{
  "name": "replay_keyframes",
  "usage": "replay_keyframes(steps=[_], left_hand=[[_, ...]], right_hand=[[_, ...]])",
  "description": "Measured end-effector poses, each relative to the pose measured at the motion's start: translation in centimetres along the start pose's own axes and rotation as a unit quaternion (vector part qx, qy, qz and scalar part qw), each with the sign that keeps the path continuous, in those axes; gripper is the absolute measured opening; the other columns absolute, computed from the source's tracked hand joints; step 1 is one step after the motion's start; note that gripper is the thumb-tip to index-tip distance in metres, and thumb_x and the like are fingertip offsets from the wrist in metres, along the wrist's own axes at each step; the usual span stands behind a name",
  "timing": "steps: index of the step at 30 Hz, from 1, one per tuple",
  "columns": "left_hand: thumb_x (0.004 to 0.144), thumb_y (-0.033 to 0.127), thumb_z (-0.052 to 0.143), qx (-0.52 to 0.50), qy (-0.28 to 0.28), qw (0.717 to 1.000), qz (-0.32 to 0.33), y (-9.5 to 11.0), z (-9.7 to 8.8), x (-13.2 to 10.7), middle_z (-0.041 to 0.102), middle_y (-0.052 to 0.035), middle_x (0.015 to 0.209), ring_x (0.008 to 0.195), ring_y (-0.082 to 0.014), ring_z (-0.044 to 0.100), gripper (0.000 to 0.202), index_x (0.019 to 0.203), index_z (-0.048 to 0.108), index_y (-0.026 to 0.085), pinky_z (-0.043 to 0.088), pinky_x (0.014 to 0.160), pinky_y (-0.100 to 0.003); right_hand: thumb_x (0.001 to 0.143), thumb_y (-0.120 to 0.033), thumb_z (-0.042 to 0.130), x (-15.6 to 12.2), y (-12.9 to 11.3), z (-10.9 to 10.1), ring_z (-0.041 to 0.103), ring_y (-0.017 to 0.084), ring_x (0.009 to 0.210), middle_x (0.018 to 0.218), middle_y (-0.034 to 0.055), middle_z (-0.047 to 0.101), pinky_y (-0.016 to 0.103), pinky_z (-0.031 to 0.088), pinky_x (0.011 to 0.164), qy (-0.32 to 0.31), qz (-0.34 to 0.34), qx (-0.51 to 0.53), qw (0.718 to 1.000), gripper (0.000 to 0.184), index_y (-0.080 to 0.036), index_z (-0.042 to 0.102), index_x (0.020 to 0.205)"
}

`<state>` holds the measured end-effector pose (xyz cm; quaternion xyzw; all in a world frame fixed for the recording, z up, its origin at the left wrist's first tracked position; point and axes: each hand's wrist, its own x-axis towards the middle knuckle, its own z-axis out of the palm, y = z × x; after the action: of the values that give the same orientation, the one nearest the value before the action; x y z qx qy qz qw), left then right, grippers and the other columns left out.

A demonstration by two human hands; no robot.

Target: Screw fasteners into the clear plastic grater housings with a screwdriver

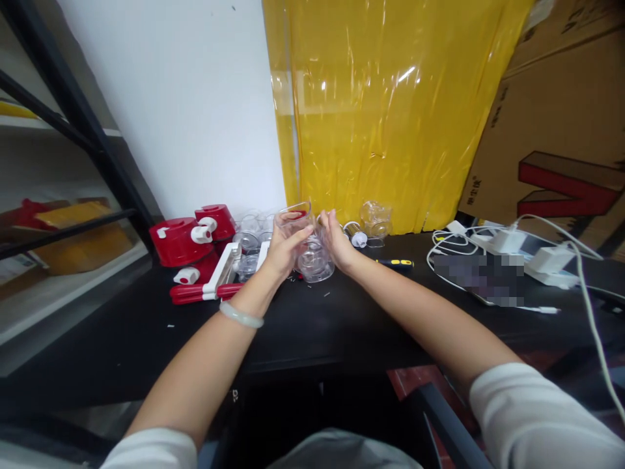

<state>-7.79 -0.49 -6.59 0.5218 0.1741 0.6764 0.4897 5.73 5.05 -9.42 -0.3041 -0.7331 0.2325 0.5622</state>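
Note:
My left hand [283, 251] is wrapped round the left side of a clear plastic cup [305, 244] held just above the black table [342, 319]. My right hand [339, 244] grips the same cup from the right, fingers curled against its wall. The cup's rim points up and towards the wall. A pale bangle sits on my left wrist. Behind the cup stand several more clear plastic cups [249, 244].
Red lids with white knobs [183, 240] and a red-and-white handle [215, 286] lie at the left. A clear jar [375, 220] stands by the yellow sheet [385, 111]. A screwdriver [396, 264], white chargers and cables [512, 251] lie at the right. Black shelving rises at the left.

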Motion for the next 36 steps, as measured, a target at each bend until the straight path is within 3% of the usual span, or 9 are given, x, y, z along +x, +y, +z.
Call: replay_keyframes(steps=[3, 6, 10, 13, 16, 22, 28, 36], left_hand=[[0.053, 0.034, 0.099, -0.028, 0.019, 0.999, -0.035, 0.7, -0.9, 0.2, 0.075, -0.0005, 0.091, 0.079, -0.0192, 0.071, 0.06, 0.096, 0.058, 0.024, 0.056, 0.071, -0.032], [0.06, 0.042, 0.097, -0.058, 0.03, 0.996, -0.065, 1.6, -2.4, 0.4, 0.077, -0.0037, 0.097, 0.085, -0.0217, 0.074, 0.056, 0.099, 0.062, 0.023, 0.06, 0.07, -0.033], [0.072, 0.056, 0.087, -0.097, 0.038, 0.993, -0.059, 2.0, -3.9, 0.6, 0.077, -0.0057, 0.1, 0.094, -0.0234, 0.076, 0.049, 0.097, 0.064, 0.022, 0.063, 0.076, -0.036], [0.078, 0.067, 0.078, -0.094, 0.036, 0.993, -0.062, 1.7, -4.2, 0.6, 0.078, -0.0106, 0.106, 0.099, -0.0264, 0.076, 0.053, 0.1, 0.067, 0.02, 0.063, 0.077, -0.036], [0.079, 0.073, 0.073, -0.093, 0.049, 0.992, -0.067, 1.3, -4.1, 0.4, 0.078, -0.0134, 0.112, 0.108, -0.0296, 0.075, 0.06, 0.106, 0.068, 0.019, 0.063, 0.082, -0.038], [0.083, 0.08, 0.061, -0.103, 0.038, 0.989, -0.099, 1.0, -3.7, 0.0, 0.076, -0.012, 0.121, 0.123, -0.0333, 0.069, 0.064, 0.114, 0.066, 0.024, 0.061, 0.094, -0.047], [0.082, 0.087, 0.053, -0.091, 0.024, 0.99, -0.102, 1.1, -3.0, -0.5, 0.076, -0.0157, 0.119, 0.127, -0.0381, 0.067, 0.076, 0.114, 0.069, 0.021, 0.061, 0.096, -0.05], [0.084, 0.082, 0.056, -0.091, 0.036, 0.99, -0.101, 1.0, -2.9, -0.7, 0.076, -0.0163, 0.121, 0.125, -0.0384, 0.068, 0.069, 0.113, 0.069, 0.02, 0.061, 0.099, -0.051]], right_hand=[[0.085, -0.096, 0.006, -0.4, 0.4, -0.8, 0.027, 0.031, 0.161, 0.167, 0.0143, 0.041, 0.067, 0.022, 0.127, 0.026, 0.045, 0.006, 0.999, 0.11, -0.024, 0.037, 0.162], [0.085, -0.097, 0.022, -2.4, 0.4, -2.5, 0.016, 0.033, 0.164, 0.171, 0.0147, 0.033, 0.064, 0.01, 0.131, 0.031, 0.019, -0.011, 0.999, 0.109, -0.022, 0.039, 0.161], [0.094, -0.073, 0.055, -5.7, -0.1, -2.7, 0.026, 0.034, 0.16, 0.172, 0.0167, 0.031, 0.062, 0.022, 0.13, -0.036, -0.147, -0.111, 0.982, 0.088, -0.024, 0.032, 0.164], [0.095, -0.052, 0.066, -6.7, -0.9, -1.6, 0.036, 0.034, 0.156, 0.167, 0.0161, 0.038, 0.063, 0.03, 0.128, -0.02, -0.183, -0.145, 0.972, 0.085, -0.028, 0.024, 0.166], [0.096, -0.041, 0.067, -6.9, -1.5, -0.6, 0.042, 0.034, 0.151, 0.162, 0.0146, 0.043, 0.064, 0.034, 0.126, 0.018, -0.194, -0.155, 0.969, 0.085, -0.033, 0.021, 0.166], [0.093, -0.041, 0.072, -7.6, -2.1, -0.2, 0.037, 0.035, 0.153, 0.166, 0.0128, 0.035, 0.064, 0.039, 0.123, 0.029, -0.196, -0.134, 0.971, 0.099, -0.038, 0.007, 0.168], [0.093, -0.041, 0.072, -7.9, -3.0, 0.0, 0.039, 0.034, 0.152, 0.164, 0.0122, 0.036, 0.062, 0.043, 0.122, 0.047, -0.202, -0.124, 0.97, 0.095, -0.04, 0.012, 0.167], [0.093, -0.042, 0.074, -8.0, -3.0, -0.1, 0.038, 0.036, 0.152, 0.163, 0.0106, 0.04, 0.066, 0.035, 0.125, 0.045, -0.181, -0.135, 0.973, 0.095, -0.042, 0.014, 0.167]])
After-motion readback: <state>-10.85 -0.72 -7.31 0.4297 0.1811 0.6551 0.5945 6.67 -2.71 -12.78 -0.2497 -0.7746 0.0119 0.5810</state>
